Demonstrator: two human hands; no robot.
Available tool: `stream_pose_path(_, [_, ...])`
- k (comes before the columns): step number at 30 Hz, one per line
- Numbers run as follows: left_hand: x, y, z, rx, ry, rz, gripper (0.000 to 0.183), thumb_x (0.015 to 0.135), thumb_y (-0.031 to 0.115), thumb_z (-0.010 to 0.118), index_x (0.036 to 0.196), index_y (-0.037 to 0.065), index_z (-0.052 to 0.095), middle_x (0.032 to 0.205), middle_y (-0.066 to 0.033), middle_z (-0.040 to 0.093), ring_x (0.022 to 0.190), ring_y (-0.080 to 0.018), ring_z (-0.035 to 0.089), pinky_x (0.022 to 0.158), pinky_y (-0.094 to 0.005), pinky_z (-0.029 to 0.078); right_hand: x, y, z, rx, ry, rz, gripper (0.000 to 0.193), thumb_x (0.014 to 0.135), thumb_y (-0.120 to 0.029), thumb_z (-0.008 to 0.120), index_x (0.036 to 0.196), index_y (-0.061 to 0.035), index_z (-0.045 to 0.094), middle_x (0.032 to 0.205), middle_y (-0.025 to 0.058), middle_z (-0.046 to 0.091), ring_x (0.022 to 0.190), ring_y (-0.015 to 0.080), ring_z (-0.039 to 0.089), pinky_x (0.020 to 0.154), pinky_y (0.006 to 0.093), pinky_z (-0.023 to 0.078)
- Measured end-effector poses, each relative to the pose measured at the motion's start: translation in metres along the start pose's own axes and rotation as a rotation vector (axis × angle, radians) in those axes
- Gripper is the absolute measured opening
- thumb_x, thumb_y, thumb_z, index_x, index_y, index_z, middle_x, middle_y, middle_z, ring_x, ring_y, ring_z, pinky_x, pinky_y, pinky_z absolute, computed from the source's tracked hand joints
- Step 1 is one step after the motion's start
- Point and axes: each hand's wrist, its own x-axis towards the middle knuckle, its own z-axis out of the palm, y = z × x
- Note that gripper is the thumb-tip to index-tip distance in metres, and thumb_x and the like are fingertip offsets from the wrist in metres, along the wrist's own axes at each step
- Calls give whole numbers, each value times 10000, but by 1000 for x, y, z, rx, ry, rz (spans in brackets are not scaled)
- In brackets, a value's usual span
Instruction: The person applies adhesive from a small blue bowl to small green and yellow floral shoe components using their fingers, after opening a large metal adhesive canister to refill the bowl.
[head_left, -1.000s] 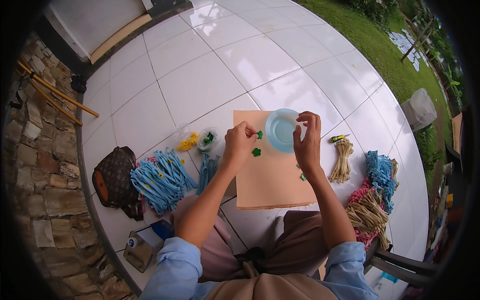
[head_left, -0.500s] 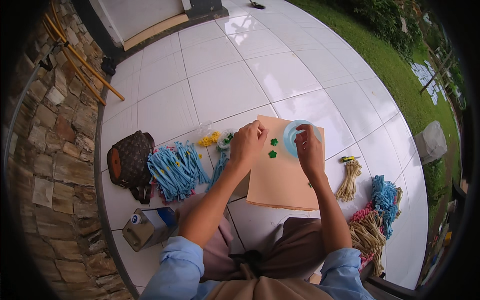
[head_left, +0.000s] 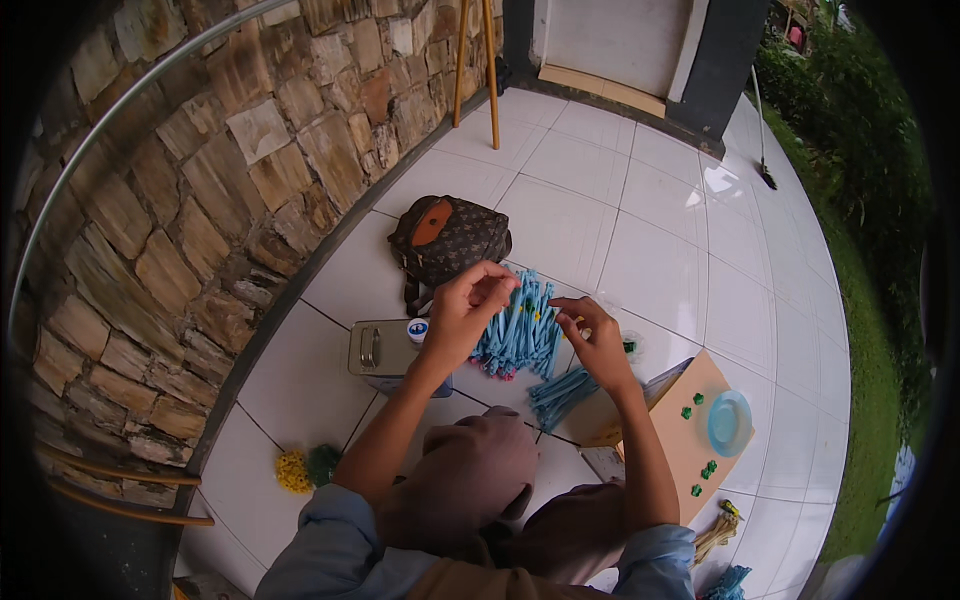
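In the head view, the left hand (head_left: 462,315) is raised in front of the near-left part of a pile of light blue strips (head_left: 515,340), its fingers curled and the thumb close to the forefinger; whether the two meet, or pinch anything small, I cannot tell. The right hand (head_left: 597,345) faces it from the pile's other side, fingers bent and thumb near the forefinger — here too I cannot tell if something thin sits between them. The pile lies on the white tiled floor (head_left: 655,245), between and behind the hands, with small yellow bits among the strips and pink showing at its lower edge.

A smaller blue bundle (head_left: 562,398) lies just below the right hand, and a clear bag with green pieces (head_left: 630,346) is just beyond that hand. Past the right forearm is a tan board (head_left: 665,450) bearing a light blue bowl (head_left: 729,423) and several green pieces (head_left: 709,469). A yellow-handled tool (head_left: 731,508) and a cream bundle (head_left: 714,538) lie near its lower corner. On the left stand a metal can (head_left: 385,345) and, farther back, a brown patterned bag (head_left: 465,240); yellow pieces (head_left: 292,472) lie near the left forearm — well apart from the pile.
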Motion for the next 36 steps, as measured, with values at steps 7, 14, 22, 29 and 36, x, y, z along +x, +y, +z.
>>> stream_pose_path(7, [-88, -69, -136, 581, 347, -126, 149, 851, 166, 599, 946, 52, 586, 941, -37, 573, 888, -136, 530, 796, -287, 408, 61, 5, 130, -81, -484, -352, 628, 746, -206, 703, 1275, -55, 399, 1193, 159, 468, 1142, 316, 436, 955, 389, 369])
stream_pose_path(14, [-131, -141, -147, 816, 501, -327, 347, 731, 200, 707, 1003, 69, 536, 1058, -111, 475, 1045, -284, 411, 890, -399, 356, 41, 57, 208, -11, -494, -256, 1244, 487, -280, 879, 1413, -76, 74, 1430, 189, 145, 1330, 330, 188, 1095, 410, 190])
stream_pose_path(22, [-116, -162, -144, 727, 563, -197, 275, 685, 129, 705, 821, -16, 515, 1278, -149, 443, 1070, -300, 489, 861, -375, 418, 27, 85, 223, 272, -440, -117, 1334, 447, -236, 883, 1397, -12, -26, 1390, 243, 159, 1304, 381, 196, 1076, 421, 220])
stream_pose_path(29, [-103, -162, -139, 630, 557, -218, 216, 663, 70, 669, 734, -32, 493, 1311, -150, 447, 1050, -280, 549, 819, -338, 448, 28, 80, 212, 150, -370, -129, 1208, 467, -185, 847, 1375, -8, 72, 1331, 245, 235, 1250, 397, 281, 1047, 414, 282])
stream_pose_path(36, [-63, -101, -130, 529, 519, -128, 167, 670, 9, 653, 748, -46, 516, 1291, -153, 476, 1071, -270, 543, 843, -325, 444, 38, 30, 167, 92, -205, -188, 1226, 471, -209, 862, 1368, -5, 51, 1347, 236, 220, 1279, 391, 249, 1061, 415, 248])
